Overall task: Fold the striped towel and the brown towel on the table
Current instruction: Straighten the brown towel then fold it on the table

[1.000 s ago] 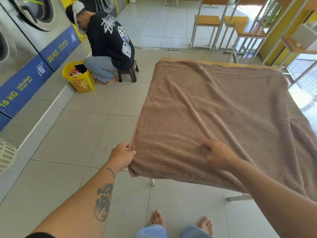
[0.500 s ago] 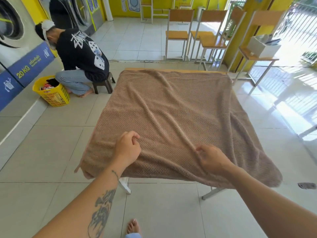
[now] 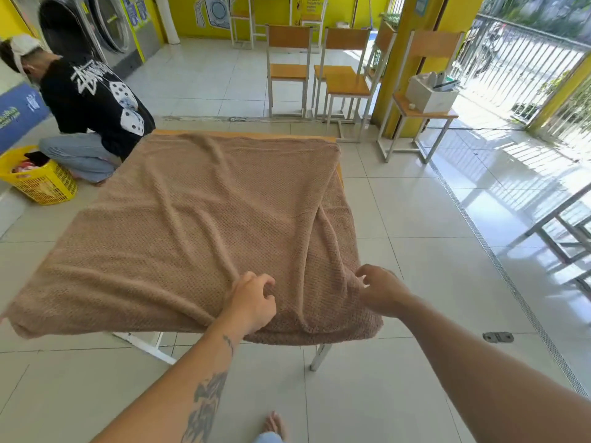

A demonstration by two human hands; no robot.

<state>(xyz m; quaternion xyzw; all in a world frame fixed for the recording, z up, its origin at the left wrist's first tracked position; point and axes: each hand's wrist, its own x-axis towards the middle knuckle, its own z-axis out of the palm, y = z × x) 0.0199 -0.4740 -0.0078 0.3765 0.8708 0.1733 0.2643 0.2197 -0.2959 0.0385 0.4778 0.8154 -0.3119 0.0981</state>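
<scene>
The left hand [image 3: 252, 303] rests on the towel [image 3: 198, 219] near the tabletop's near edge, its fingers curled and pinching a ridge of cloth. The right hand [image 3: 382, 290] is just beside it at the near right corner, fingers curled into the towel's edge where creases gather. The towel lies spread over the table [image 3: 339, 175] and hangs over the near and left edges. A strip of tabletop shows along the far and right edges. Beyond the far left corner a person [image 3: 96, 103] crouches by a yellow basket [image 3: 44, 183]. Chairs [image 3: 287, 70] stand past the far edge.
</scene>
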